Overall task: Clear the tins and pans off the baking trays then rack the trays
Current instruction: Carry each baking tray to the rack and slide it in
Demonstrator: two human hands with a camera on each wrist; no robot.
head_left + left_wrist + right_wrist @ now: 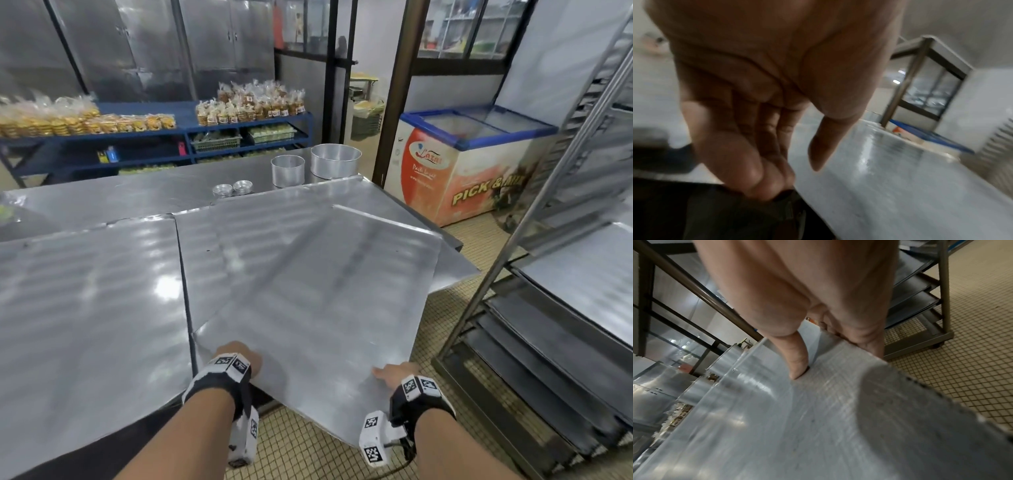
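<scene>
I hold a large flat metal baking tray turned diagonally, its near corner out past the table edge over the floor. My left hand grips the near-left edge; in the left wrist view the thumb lies above the tray and the fingers curl under it. My right hand grips the near-right edge, thumb pressed on top of the tray, fingers wrapped beneath. Nothing stands on this tray. Two tall round pans and small tins sit on the table behind.
Another tray lies flat on the steel table to the left, and one under the held tray. A metal tray rack with several trays in its lower slots stands at the right on the tiled floor. A chest freezer stands behind it.
</scene>
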